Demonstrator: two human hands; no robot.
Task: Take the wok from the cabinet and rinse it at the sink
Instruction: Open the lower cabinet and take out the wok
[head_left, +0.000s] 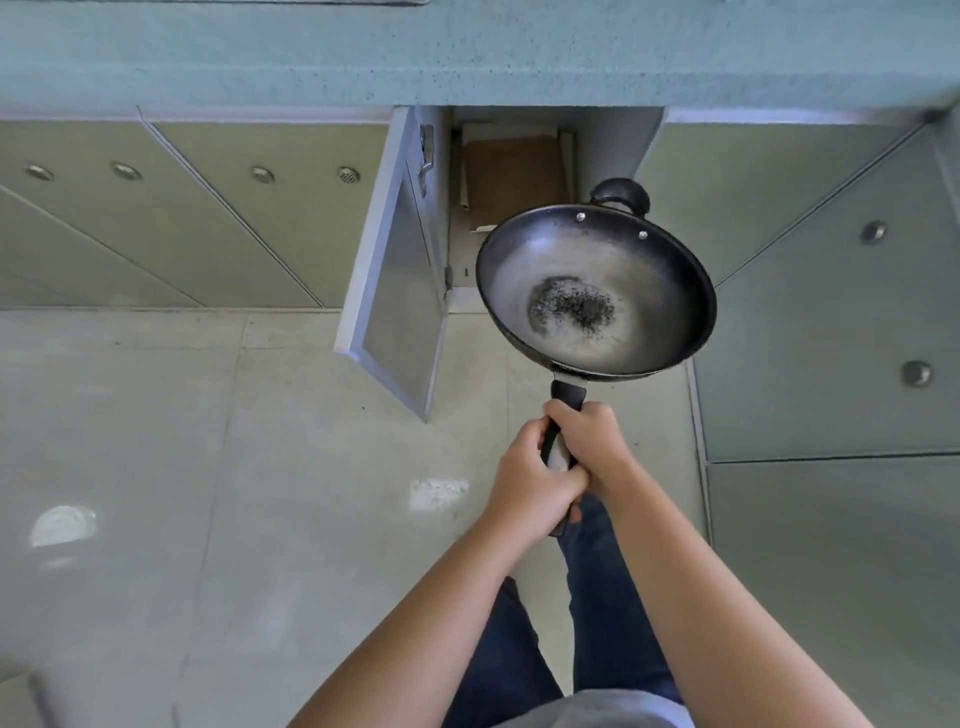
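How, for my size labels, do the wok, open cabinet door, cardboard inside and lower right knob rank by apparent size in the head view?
Largest: wok and cabinet door, roughly alike; the wok is nearer the camera, so unranked.
Then: cardboard.
Smallest: knob.

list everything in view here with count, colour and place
black round metal wok: one, black rim, worn grey inside with dark specks at the middle, held in the air before the open cabinet
pale grey cabinet door: one, swung open, left of the wok
brown flat board: one, inside the open cabinet
round silver metal fittings: six, four on the left closed fronts, two on the right
speckled teal counter edge: one, across the top
pale grey tiled floor: one, lower left and middle
dark blue trousers: one pair, bottom middle
left hand: grips the wok's black handle
right hand: grips the same handle, further up
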